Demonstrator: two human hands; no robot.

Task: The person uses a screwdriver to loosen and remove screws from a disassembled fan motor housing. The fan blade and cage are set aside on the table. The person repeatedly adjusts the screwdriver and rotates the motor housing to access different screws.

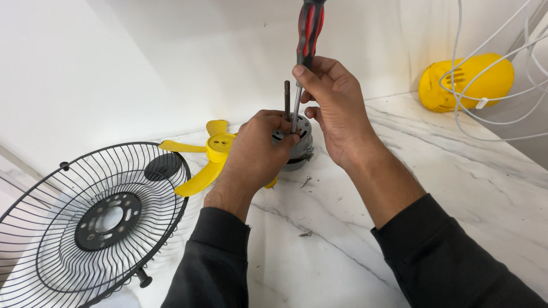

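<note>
My left hand (pixel 255 153) grips a small grey fan motor (pixel 299 144) standing on the white marble counter (pixel 445 188). The motor's dark shaft (pixel 287 98) sticks straight up. In my right hand (pixel 331 102) is a red-and-black screwdriver (pixel 309 28), held upright, its tip pressed down into the top of the motor beside the shaft. Two loose screws lie on the counter: one (pixel 306 181) just in front of the motor, another (pixel 305 233) nearer to me between my forearms.
A yellow fan blade (pixel 214 149) lies just left of the motor, partly behind my left hand. A black wire fan guard (pixel 97 219) rests at the left. A yellow plastic housing (pixel 465 82) and white wire guard (pixel 502 63) sit far right by the wall.
</note>
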